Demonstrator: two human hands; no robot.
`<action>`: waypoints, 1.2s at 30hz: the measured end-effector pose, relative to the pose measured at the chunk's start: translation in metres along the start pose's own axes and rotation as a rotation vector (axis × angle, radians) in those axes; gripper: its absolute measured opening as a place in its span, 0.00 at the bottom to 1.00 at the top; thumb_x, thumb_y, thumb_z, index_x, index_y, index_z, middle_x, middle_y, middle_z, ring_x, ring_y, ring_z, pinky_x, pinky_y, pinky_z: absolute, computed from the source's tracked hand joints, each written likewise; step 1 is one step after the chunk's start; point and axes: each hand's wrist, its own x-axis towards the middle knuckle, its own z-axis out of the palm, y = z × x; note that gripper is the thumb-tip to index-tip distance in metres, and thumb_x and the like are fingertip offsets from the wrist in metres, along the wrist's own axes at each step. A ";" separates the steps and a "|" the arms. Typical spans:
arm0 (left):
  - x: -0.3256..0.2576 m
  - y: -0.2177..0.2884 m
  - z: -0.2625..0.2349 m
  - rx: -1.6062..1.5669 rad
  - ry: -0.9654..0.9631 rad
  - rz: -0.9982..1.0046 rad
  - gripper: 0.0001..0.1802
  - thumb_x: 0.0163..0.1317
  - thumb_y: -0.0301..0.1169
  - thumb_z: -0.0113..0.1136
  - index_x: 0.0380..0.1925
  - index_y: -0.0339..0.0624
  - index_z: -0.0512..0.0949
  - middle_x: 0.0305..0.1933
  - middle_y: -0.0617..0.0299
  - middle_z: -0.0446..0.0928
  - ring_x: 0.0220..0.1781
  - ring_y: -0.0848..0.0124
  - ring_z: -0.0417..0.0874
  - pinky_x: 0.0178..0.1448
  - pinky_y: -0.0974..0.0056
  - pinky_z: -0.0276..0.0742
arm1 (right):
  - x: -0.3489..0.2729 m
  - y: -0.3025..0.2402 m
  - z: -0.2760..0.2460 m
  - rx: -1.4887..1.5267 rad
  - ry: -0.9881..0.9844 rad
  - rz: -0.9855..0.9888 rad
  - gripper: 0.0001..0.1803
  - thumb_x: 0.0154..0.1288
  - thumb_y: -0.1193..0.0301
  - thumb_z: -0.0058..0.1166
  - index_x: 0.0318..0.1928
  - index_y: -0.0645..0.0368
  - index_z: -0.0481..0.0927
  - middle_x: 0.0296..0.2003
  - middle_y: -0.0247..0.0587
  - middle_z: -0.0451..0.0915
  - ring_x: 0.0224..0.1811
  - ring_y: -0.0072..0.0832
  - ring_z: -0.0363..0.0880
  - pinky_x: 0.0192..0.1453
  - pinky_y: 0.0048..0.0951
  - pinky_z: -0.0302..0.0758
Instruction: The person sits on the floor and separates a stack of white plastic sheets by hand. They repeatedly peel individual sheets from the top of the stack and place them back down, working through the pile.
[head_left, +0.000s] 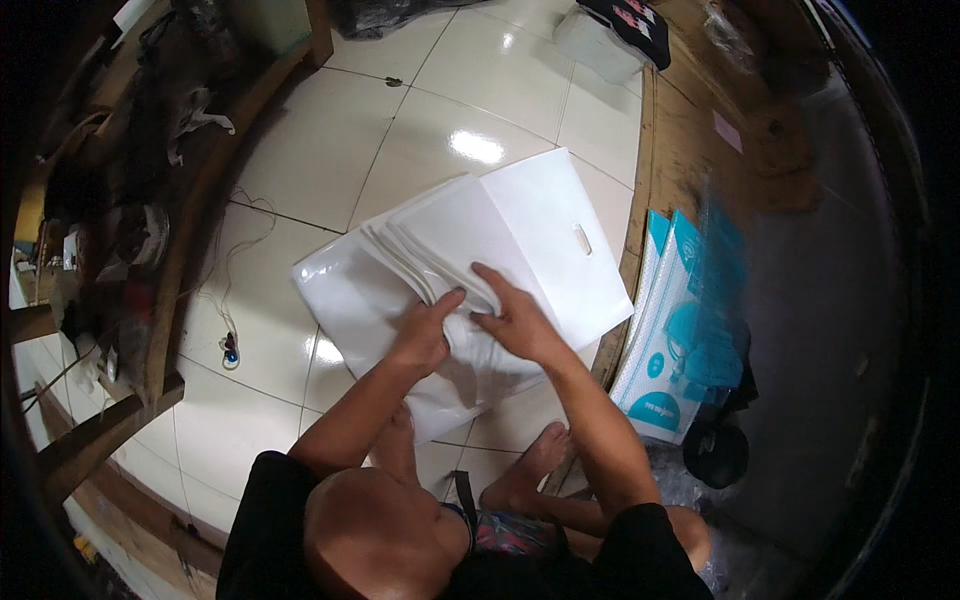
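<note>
A pile of glossy white plastic bags (560, 235) is spread across the tiled floor in front of me, one with a cut-out handle slot near its right edge. On top lies a folded bundle of white bags (455, 225), its layered edges curling up in the middle. My left hand (422, 335) is closed on the near left side of this bundle, thumb on top. From the right, my right hand (515, 318) grips the bundle too, its index finger stretched along the upper layer. The fingertips beneath the layers are hidden.
Teal-and-white printed packages (665, 340) lean at the right beside a wooden board (690, 120). A round black object (715, 452) sits below them. Wooden framing (240, 150) with clutter runs along the left. Loose thread and a small trinket (230, 350) lie on the tiles.
</note>
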 end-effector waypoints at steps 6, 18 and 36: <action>-0.005 0.004 -0.018 -0.050 -0.105 -0.088 0.17 0.59 0.21 0.53 0.49 0.27 0.71 0.45 0.48 0.77 0.47 0.59 0.81 0.55 0.59 0.79 | -0.002 0.022 -0.039 0.235 0.170 0.021 0.35 0.62 0.74 0.58 0.68 0.58 0.60 0.53 0.42 0.74 0.53 0.29 0.73 0.55 0.27 0.72; -0.005 0.001 -0.008 0.240 0.057 0.052 0.23 0.57 0.29 0.62 0.52 0.28 0.73 0.49 0.54 0.77 0.50 0.66 0.79 0.52 0.65 0.75 | -0.001 -0.014 -0.005 -0.042 -0.045 0.079 0.39 0.57 0.73 0.62 0.68 0.59 0.59 0.49 0.58 0.77 0.46 0.38 0.80 0.49 0.32 0.76; -0.004 0.000 -0.020 0.005 -0.032 -0.040 0.25 0.61 0.30 0.57 0.55 0.25 0.67 0.54 0.49 0.73 0.53 0.60 0.78 0.62 0.55 0.74 | -0.004 0.004 -0.022 0.310 0.045 0.157 0.34 0.62 0.74 0.54 0.68 0.56 0.60 0.49 0.52 0.76 0.39 0.33 0.78 0.45 0.27 0.76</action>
